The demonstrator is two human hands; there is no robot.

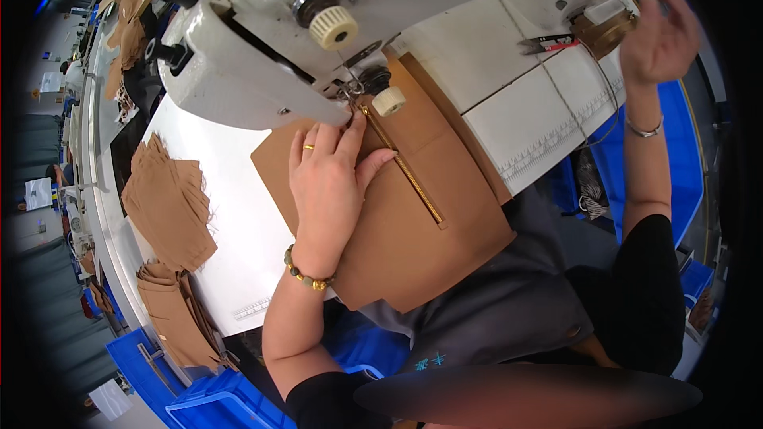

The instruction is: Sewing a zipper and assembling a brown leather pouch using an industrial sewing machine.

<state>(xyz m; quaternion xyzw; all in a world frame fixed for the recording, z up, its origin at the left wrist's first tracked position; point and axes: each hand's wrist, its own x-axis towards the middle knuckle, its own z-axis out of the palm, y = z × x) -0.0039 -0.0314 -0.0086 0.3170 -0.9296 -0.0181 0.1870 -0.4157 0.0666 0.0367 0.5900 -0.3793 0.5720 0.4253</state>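
Note:
My left hand (327, 179) lies flat on a tan leather panel (413, 246) with a brass zipper (401, 165) sewn along it. Its fingertips press the panel right beside the needle and presser foot (354, 94) of a white sewing machine (238, 63). My right hand (661, 36) is raised at the machine's right end, fingers spread near the handwheel (608, 28); it holds nothing that I can see. The panel hangs over the table edge toward my lap.
A stack of tan leather pieces (167, 206) lies on the white table to the left, with more pieces (179, 318) lower down. Small snips with red handles (548, 44) rest on the machine bed. Blue plastic bins (214, 401) stand beneath the table.

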